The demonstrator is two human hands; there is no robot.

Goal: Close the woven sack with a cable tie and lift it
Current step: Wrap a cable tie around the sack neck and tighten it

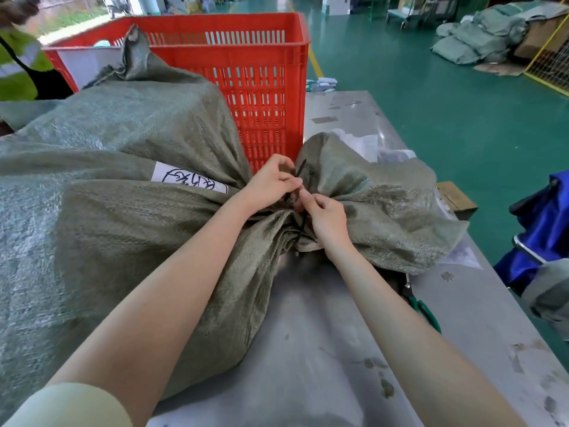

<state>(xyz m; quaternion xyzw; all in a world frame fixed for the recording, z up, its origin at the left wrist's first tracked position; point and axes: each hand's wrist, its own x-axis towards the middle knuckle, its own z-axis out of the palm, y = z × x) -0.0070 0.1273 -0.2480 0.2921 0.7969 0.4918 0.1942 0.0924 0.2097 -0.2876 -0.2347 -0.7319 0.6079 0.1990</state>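
Observation:
A full grey-green woven sack (129, 229) lies on its side on the grey table (323, 349), its gathered neck at the centre and the loose mouth fanned out to the right. A thin black cable tie (301, 168) runs around the neck, its tail sticking up. My left hand (271, 184) pinches the tie on the upper side of the neck. Directly beside it, thumb almost touching, my right hand (328, 215) pinches the tie and the gathered fabric. A white handwritten label (187, 180) shows on the sack.
A red slatted plastic crate (246, 72) stands right behind the sack. Green-handled pliers (423, 306) lie at the table's right edge under the sack mouth. A second sack (24, 272) lies at the left. Blue fabric (542, 223) and piled sacks (480, 35) sit on the green floor.

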